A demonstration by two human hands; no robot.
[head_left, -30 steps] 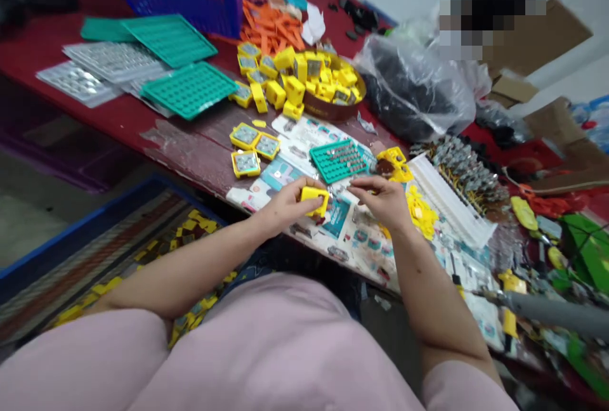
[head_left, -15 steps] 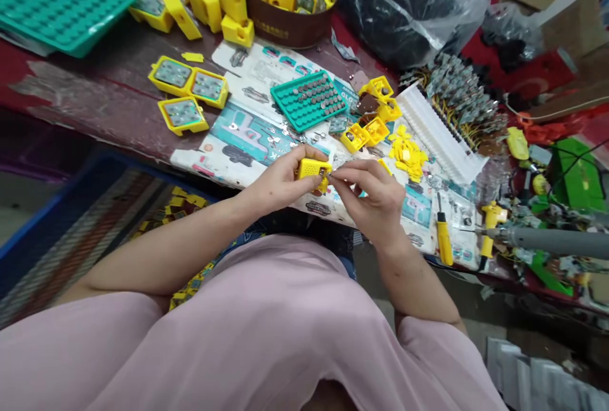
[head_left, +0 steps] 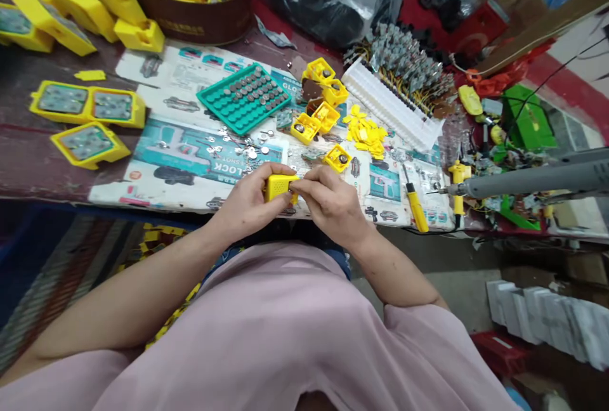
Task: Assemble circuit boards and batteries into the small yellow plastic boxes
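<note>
Well, the left hand [head_left: 248, 205] grips the yellow box [head_left: 276, 189] by the paper's [head_left: 190, 125] edge, so hold it steady and go gently at its end, where I can't tell if the right hand [head_left: 333, 203] pinches anything.

Left forearm [head_left: 147, 284] slants in from near left; left hand [head_left: 245, 203] curled in a grip, thumb [head_left: 277, 206] along near side, fingers [head_left: 270, 172] bent on far side. Right forearm [head_left: 394, 271] angles in from near right; right hand [head_left: 337, 203] pinched, fingertips [head_left: 299, 186] pointing left, close to left thumb.
</note>
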